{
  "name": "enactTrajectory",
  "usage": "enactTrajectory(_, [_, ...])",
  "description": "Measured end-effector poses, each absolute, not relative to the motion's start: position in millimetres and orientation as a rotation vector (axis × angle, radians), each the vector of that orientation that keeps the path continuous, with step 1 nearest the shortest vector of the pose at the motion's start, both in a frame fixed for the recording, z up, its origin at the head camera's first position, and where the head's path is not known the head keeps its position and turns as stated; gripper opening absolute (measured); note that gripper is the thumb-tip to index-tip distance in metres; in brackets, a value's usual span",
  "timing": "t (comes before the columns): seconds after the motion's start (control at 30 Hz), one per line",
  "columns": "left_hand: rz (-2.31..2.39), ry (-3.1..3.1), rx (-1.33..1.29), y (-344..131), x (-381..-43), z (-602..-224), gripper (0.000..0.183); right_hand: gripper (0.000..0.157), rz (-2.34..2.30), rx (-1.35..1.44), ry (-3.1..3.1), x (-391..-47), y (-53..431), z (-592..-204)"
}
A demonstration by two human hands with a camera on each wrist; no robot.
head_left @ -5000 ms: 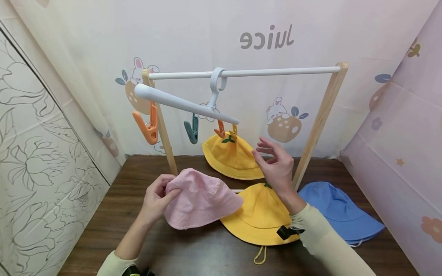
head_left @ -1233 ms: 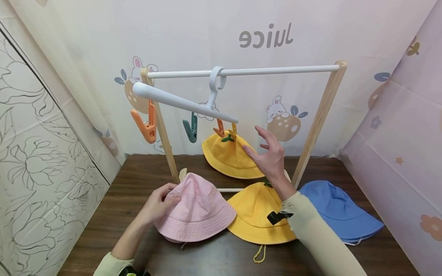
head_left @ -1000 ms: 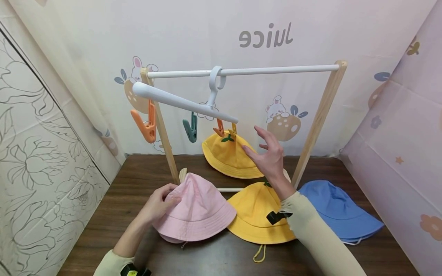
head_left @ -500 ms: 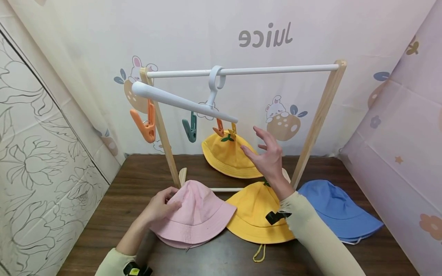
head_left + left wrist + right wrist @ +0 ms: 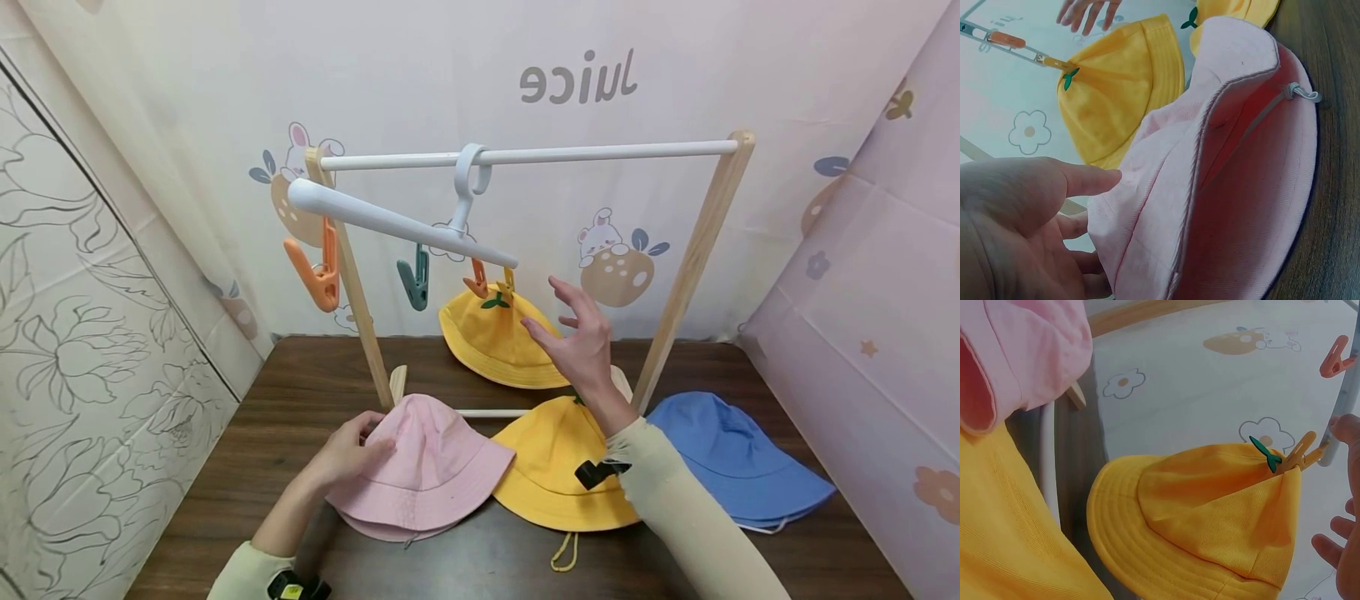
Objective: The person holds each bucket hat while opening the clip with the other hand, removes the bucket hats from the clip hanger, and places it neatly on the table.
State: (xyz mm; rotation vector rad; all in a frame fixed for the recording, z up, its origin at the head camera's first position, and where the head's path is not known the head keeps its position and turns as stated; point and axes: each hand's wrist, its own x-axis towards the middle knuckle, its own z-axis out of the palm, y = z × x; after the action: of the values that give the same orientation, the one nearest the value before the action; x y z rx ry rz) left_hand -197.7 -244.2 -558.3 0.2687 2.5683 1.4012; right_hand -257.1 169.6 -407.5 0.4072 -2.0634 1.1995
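A pink bucket hat (image 5: 438,471) rests upright on the table at the front left, its brim overlapping a yellow hat (image 5: 558,462). My left hand (image 5: 341,454) lies at the left side of its crown. In the left wrist view the thumb (image 5: 1094,180) is straight along the pink cloth, the other fingers loosely bent at its edge. My right hand (image 5: 581,350) is raised with spread fingers, holding nothing. Just left of it, another yellow hat (image 5: 498,342) with a green sprout hangs from a yellow clip (image 5: 1297,453) on the white hanger (image 5: 390,221).
The hanger hooks over a white bar (image 5: 600,155) of a wooden-sided rack (image 5: 693,267). Two orange clips and a green clip (image 5: 414,279) hang along it. A blue hat (image 5: 735,458) lies at the right of the brown table (image 5: 255,467), close to the curtain wall.
My left hand has lowered the pink hat from its tilted, raised position onto the table, and its fingers have loosened. My right hand has shifted slightly left and stays spread.
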Motion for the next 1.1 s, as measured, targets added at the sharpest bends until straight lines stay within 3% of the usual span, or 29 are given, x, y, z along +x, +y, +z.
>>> enactTrajectory(0.17, [1.356,2.536,0.075,-242.9,-203.1,-563.2,0.054,0.073,1.205,0.399,-2.067,-257.5,169.8,-407.6])
enactTrajectory(0.37, [1.361,2.547,0.157,-247.4,-206.9,-570.7,0.062,0.072,1.204,0.406,-2.066,-258.2,169.9,-406.9])
enactTrajectory(0.87, [1.426,2.613,0.254,-251.2,-203.7,-559.0,0.052,0.078,1.237,0.437,-2.176,-262.0,171.6,-395.4])
enactTrajectory(1.1, [1.418,2.586,0.113,-228.8,-180.2,-506.4,0.046,0.079,1.264,0.444,-2.24,-263.3,171.7,-392.7])
